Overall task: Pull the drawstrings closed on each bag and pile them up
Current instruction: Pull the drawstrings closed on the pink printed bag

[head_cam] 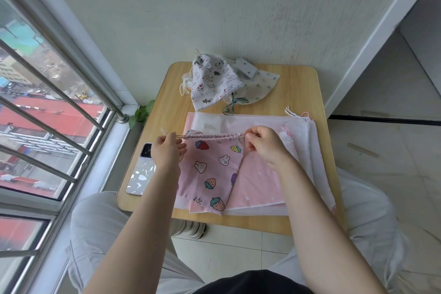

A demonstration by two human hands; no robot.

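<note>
2 hands are seen at work: the pink strawberry bag (210, 174) is held over flat bags (269, 184) on the tabletop (296, 88), its gathered top stretched between them. Drawstring ends are pinched by the left hand (167, 150) and the right hand (265, 144). Closed bags (212, 81) are piled at the far edge.

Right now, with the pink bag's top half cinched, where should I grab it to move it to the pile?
Probably the gathered top of the pink bag, from above between the left hand and right hand, which pinch the cords at each end. The body lies flat and limp on the other bags.
</note>
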